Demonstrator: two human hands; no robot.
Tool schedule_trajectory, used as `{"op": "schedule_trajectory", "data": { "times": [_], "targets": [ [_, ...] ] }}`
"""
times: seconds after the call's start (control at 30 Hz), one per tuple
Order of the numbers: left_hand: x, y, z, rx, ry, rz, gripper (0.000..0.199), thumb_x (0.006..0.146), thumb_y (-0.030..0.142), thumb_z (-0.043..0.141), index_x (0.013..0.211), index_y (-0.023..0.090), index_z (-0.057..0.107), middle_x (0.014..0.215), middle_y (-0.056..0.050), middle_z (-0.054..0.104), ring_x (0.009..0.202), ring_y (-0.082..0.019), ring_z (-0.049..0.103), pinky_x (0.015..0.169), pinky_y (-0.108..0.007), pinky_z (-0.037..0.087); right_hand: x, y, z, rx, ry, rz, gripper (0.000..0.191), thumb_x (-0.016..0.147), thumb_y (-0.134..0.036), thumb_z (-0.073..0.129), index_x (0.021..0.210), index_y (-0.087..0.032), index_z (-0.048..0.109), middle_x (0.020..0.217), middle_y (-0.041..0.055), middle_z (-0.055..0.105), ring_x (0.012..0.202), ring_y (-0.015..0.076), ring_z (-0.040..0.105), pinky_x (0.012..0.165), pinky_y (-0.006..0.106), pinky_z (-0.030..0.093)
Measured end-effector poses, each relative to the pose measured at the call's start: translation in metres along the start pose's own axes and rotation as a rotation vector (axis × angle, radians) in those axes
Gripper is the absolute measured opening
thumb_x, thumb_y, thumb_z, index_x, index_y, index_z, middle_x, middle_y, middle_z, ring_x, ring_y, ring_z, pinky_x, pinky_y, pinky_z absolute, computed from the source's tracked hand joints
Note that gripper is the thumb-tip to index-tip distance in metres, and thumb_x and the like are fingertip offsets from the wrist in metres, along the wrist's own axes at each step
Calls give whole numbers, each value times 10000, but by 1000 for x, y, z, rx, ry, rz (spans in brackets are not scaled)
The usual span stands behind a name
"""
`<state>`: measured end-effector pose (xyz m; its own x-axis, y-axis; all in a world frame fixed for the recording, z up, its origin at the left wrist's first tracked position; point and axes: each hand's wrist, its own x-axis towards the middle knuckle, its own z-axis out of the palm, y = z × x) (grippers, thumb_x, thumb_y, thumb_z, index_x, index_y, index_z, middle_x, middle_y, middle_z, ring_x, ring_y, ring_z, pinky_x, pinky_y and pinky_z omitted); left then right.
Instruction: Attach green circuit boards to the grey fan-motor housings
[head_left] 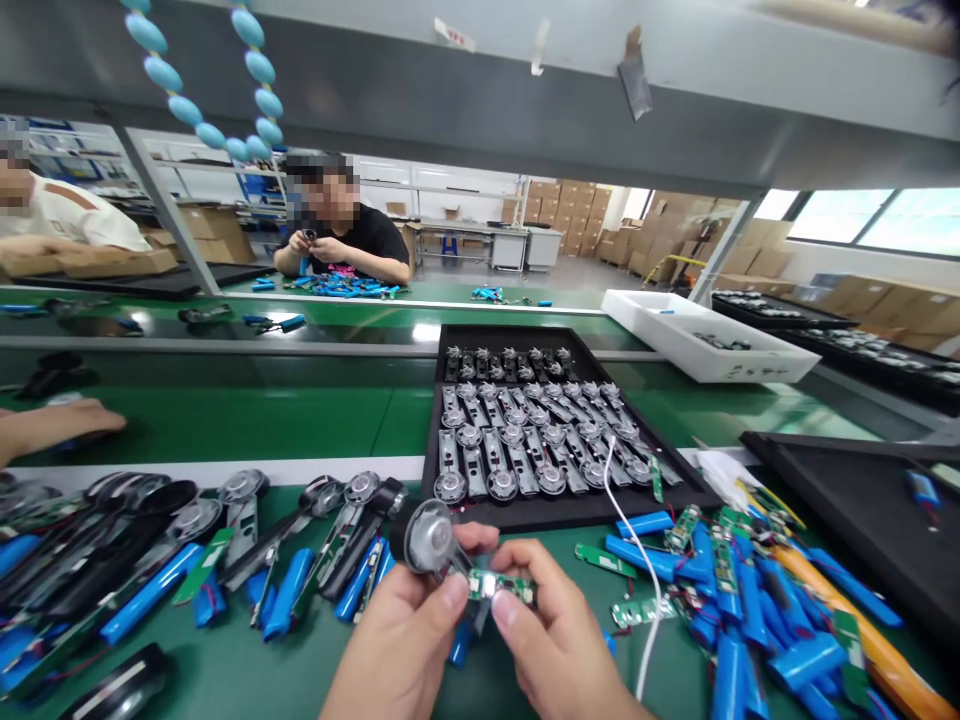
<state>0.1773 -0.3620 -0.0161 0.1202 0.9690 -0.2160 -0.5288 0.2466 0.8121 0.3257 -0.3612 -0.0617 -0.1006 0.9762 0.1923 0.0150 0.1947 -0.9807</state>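
My left hand (409, 625) is closed around a grey handle housing with a round black-rimmed head (429, 538), which points up and left. My right hand (544, 625) pinches a small green circuit board (499, 587) against the housing's handle. The left thumb also touches the board's left end. Whether the board is seated in the housing cannot be seen behind the fingers. A blue battery end (459, 648) shows below the hands. To their right lies a pile of blue batteries (739, 580) wired to green boards. More round-headed housings (330, 530) and batteries spread out to the left.
A black tray (559, 515) with rows of round-headed housings stands ahead. A white cable (637, 550) trails from it. A white bin (705, 350) stands at back right; another black tray (847, 500) lies right. A co-worker's hand (60, 428) is at left; a person (345, 230) sits opposite.
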Motion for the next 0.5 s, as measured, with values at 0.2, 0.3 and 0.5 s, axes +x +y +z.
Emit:
{"op": "schedule_trajectory", "data": {
  "times": [0.2, 0.3, 0.5],
  "targets": [
    [5, -9, -7, 2, -33, -56, 384, 750, 430, 834, 1097, 273, 787, 1373, -91, 680, 1342, -343, 513, 1088, -422, 442, -1, -3, 10, -104, 31, -31, 287, 754, -399, 673, 982, -227, 656, 853, -14, 547, 493, 87, 374, 423, 208, 293],
    [7, -17, -14, -5, -65, -31, 426, 715, 506, 837, 1069, 272, 794, 1432, -96, 641, 1414, -374, 440, 1133, -466, 400, -2, -2, 14, -233, 79, -159, 279, 741, -341, 662, 1004, -252, 693, 863, 12, 632, 609, 151, 562, 548, 225, 444],
    [12, -25, -21, 3, -253, 45, 506, 751, 574, 781, 1171, 291, 748, 1434, -116, 637, 1353, -393, 519, 1093, -505, 433, -5, -12, -5, -482, 21, -113, 248, 766, -285, 763, 1012, -260, 741, 794, -3, 745, 690, 205, 680, 662, 235, 543]
  ]
}}
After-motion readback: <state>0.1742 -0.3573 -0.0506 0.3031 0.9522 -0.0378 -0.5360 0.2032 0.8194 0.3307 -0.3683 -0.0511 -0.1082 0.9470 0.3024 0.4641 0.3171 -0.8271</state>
